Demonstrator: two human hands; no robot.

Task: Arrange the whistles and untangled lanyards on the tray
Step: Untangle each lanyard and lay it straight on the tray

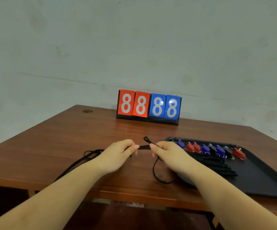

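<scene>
My left hand and my right hand both pinch a black lanyard above the table, a short stretch pulled taut between them. Its clip end sticks up just past my right fingers, and a loop hangs under my right hand. More black lanyard cord trails left over the table from my left hand. On the black tray at the right, several whistles in blue, red and black lie in a row, with folded black lanyards in front of them.
A flip scoreboard showing 8s in red and blue stands at the back of the brown wooden table, against a pale wall. The table's front edge runs just under my forearms.
</scene>
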